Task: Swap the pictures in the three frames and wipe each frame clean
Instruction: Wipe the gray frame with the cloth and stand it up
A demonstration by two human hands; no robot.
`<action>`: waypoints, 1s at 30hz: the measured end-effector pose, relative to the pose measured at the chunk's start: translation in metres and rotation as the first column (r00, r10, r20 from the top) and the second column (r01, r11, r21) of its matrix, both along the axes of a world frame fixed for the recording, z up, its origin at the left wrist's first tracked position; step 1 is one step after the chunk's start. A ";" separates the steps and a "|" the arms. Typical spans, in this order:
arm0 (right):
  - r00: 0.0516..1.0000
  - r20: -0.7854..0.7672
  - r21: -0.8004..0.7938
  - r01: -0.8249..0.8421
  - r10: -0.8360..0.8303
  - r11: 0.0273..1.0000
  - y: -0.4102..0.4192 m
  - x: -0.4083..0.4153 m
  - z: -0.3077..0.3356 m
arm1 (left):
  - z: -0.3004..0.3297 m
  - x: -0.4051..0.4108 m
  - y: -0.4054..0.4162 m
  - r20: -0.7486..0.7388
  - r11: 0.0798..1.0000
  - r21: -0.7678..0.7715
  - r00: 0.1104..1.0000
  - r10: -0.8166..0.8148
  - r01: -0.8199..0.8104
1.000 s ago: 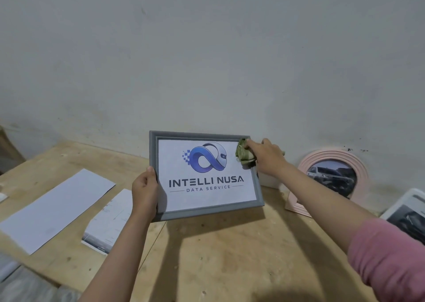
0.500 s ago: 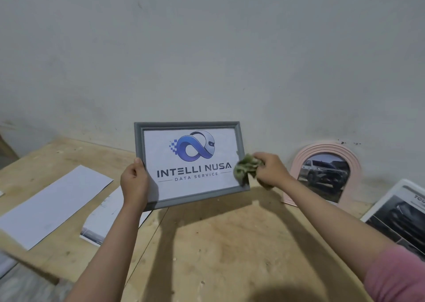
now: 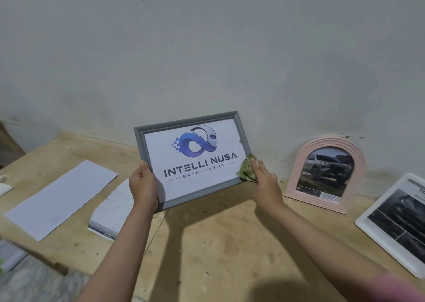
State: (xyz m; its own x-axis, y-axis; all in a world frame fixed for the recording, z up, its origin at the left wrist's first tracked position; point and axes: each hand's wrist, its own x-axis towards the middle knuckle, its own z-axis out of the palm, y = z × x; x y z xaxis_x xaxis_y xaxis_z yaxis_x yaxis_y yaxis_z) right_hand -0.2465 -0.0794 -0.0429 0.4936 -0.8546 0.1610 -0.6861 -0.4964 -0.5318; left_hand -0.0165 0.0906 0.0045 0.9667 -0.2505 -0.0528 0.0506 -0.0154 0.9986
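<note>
Grey frame (image 3: pixel 193 159), centre of pic, held tilted above the table (image 3: pixel 230 244): prob. light, stiff, fragile front; hold by edges. Left hand (image 3: pixel 143 186) grips lower-left edge. Right hand (image 3: pixel 264 179), fingers straight, presses green cloth (image 3: pixel 246 169) onto lower-right corner.

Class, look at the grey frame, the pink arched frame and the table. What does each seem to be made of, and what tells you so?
Grey frame: probably moulded plastic or painted wood; matt, even colour, stepped edge.
Pink arched frame: likely plastic or resin; smooth ribbed ridges, uniform pastel colour.
Table: bare plywood or similar board; pale grain, stains, a seam, no varnish shine.
</note>
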 end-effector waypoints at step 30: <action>0.976 0.124 0.070 0.173 -0.181 0.982 0.036 0.022 0.012 | -0.004 -0.023 -0.008 -0.027 0.997 -0.053 0.998 0.055 -0.057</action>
State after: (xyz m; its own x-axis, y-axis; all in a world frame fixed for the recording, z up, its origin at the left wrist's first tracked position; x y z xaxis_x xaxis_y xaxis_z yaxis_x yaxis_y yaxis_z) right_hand -0.2246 -0.0438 -0.0305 0.3121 -0.9364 0.1606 -0.6834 -0.3387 -0.6467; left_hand -0.0395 0.0830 0.0003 0.9777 -0.1993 -0.0659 0.0758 0.0422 0.9962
